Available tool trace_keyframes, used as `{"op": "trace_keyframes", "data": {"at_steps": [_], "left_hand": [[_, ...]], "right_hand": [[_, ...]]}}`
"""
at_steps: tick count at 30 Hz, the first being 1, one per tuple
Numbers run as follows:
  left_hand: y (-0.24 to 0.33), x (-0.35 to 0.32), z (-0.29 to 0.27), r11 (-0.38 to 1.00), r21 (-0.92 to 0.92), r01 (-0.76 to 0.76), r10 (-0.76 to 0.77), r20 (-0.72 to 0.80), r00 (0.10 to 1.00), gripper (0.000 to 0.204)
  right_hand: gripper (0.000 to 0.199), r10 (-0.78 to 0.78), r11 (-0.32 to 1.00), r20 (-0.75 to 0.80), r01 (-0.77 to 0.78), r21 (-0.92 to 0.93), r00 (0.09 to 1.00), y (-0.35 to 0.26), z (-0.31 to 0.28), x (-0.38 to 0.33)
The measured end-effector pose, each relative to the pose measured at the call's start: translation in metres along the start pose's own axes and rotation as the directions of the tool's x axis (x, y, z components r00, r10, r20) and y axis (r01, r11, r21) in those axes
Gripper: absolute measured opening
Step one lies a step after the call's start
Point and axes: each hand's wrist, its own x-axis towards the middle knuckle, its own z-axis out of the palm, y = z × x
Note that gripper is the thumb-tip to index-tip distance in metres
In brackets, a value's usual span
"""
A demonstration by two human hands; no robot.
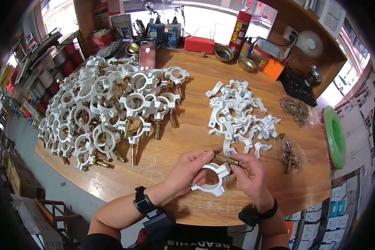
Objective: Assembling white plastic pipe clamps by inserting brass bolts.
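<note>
A white plastic pipe clamp is held just above the near side of the wooden table. My left hand is closed on it, with fingers through and around the ring. Across the clamp's upper edge lies a brass-coloured anchor bolt. My right hand pinches this bolt between thumb and fingers, and my left thumb is close to its other end. A screw sticks out of the clamp's right side. Whether the bolt is joined to the clamp I cannot tell.
At left is a large heap of white clamps with bolts. Loose white half-clamps lie beyond my hands. Bags of screws lie at right. A phone, brass bowls and a red spray can stand at the back.
</note>
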Motion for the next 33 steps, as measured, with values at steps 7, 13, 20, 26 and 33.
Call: {"op": "trace_keyframes", "data": {"at_steps": [7, 13, 20, 26, 33], "left_hand": [[-0.007, 0.002, -0.001, 0.999, 0.039, -0.024, 0.025, -0.021, 0.999, 0.037], [-0.014, 0.002, -0.001, 0.992, 0.124, -0.002, 0.006, -0.033, 0.999, 0.029], [-0.005, -0.005, 0.007, 0.996, 0.086, -0.007, 0.014, -0.085, 0.996, 0.030], [0.022, -0.032, -0.020, 0.989, 0.064, 0.135, -0.132, -0.037, 0.991, 0.031], [0.031, -0.040, -0.062, 0.953, 0.026, 0.302, -0.300, -0.068, 0.952, 0.033]], "right_hand": [[0.014, -0.052, 0.997, -0.126, 0.059, 0.046, 0.991, -0.004, 0.008, 0.001], [0.013, 0.030, 0.993, -0.039, -0.034, -0.114, 0.999, -0.002, -0.004, 0.001], [0.016, 0.137, 0.951, 0.063, -0.113, -0.288, 0.989, -0.020, -0.001, 0.007], [0.016, 0.068, 0.971, 0.190, -0.020, -0.240, 0.979, -0.034, -0.015, 0.093], [0.045, -0.399, 0.276, 0.590, 0.706, -0.652, 0.701, 0.012, 0.095, 0.279]]}}
